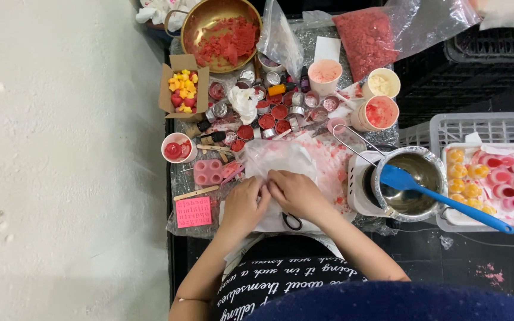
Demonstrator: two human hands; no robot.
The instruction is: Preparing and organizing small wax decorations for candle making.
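Observation:
My left hand (244, 205) and my right hand (295, 193) meet at the fingertips over a crumpled clear plastic bag (281, 159) lying on the work table. Both hands pinch the near edge of that bag. Whether anything small sits between the fingers is hidden. Black-handled scissors (292, 222) lie just under my right wrist. A pink silicone mould (208, 172) and a flat pink letter mould (193, 211) lie to the left of my left hand.
A metal pot (425, 159) with a blue spatula (447, 202) stands on a white hotplate (357, 191) at right. Farther right is a tray of red and yellow jelly cups (495, 178). Several small tins (272, 113), paper cups (325, 76), a brass bowl (193, 24) and a cardboard box (184, 88) crowd the far side.

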